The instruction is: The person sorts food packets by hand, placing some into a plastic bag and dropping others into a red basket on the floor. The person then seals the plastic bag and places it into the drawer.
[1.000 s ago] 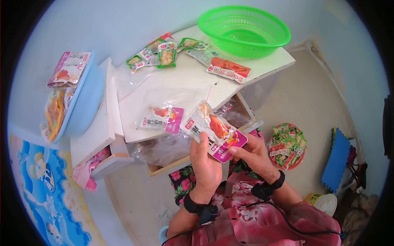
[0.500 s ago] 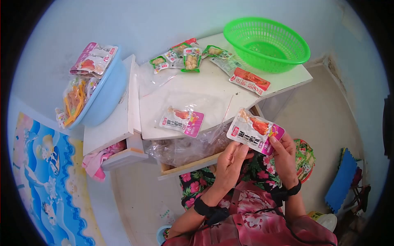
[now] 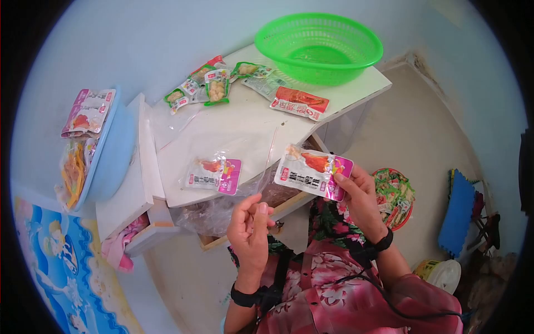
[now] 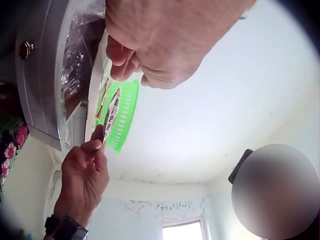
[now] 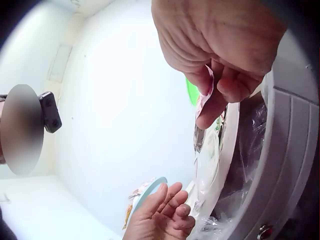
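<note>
My right hand (image 3: pixel 360 200) pinches a white and purple snack packet (image 3: pixel 308 173) by its purple end, thumb on the printed front. The packet, with a reddish-brown piece of food pictured on it, is held up in front of the table. Apart from it, my left hand (image 3: pixel 249 231) is raised with loosely bent fingers and nothing in them. The right wrist view also shows this left hand (image 5: pixel 162 217) palm up. A matching packet (image 3: pixel 231 177) lies on a clear plastic bag (image 3: pixel 250 146) near the front edge of the white table (image 3: pixel 183 192).
At the back stands a green basket (image 3: pixel 320 72), with a red packet (image 3: pixel 300 103) and several small green-edged packets (image 3: pixel 217 89) beside it. An open drawer (image 3: pixel 281 209) holds clear plastic. On the left, a blue basin (image 3: pixel 114 150) carries more packets. A red-rimmed basket (image 3: pixel 413 209) of packets sits on the floor.
My left hand has let go of the held packet and drawn away to the left. The right hand keeps the packet, which now lies more level. The head view has also shifted.
</note>
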Demonstrator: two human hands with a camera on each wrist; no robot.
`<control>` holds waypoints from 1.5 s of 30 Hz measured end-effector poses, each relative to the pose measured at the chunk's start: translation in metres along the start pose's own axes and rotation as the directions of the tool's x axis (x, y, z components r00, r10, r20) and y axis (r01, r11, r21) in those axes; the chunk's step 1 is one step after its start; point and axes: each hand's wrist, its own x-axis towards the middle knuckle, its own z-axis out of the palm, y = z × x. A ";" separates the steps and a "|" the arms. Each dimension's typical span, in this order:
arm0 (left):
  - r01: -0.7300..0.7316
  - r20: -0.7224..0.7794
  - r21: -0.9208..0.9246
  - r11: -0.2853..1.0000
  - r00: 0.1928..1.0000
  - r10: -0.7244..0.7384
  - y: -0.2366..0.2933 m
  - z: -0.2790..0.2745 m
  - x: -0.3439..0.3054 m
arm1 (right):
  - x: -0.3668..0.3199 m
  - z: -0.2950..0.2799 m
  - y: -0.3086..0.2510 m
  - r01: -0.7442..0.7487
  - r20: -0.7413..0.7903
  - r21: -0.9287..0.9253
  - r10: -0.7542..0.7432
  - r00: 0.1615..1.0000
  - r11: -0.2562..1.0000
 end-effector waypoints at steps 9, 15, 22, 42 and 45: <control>0.213 0.151 -0.264 0.941 0.972 -0.178 0.001 0.025 0.002 | -0.011 0.011 -0.004 -0.069 0.086 -0.047 0.072 0.994 0.997; 0.098 0.015 -0.441 0.892 0.995 -0.101 -0.005 0.038 -0.001 | -0.018 0.015 0.008 -0.089 0.250 -0.080 0.106 0.962 0.993; 0.161 0.046 -0.505 0.848 0.986 -0.160 -0.004 0.027 0.010 | -0.017 0.013 0.011 -0.132 0.322 -0.161 0.178 0.930 0.978; 0.175 0.118 -0.497 0.850 0.984 -0.134 -0.024 0.038 0.004 | -0.017 0.011 -0.001 -0.111 0.139 -0.161 0.134 0.981 0.981; 0.180 0.138 -0.480 0.859 0.982 -0.128 -0.023 0.036 0.004 | -0.014 0.007 0.003 -0.099 0.127 -0.146 0.118 0.985 0.984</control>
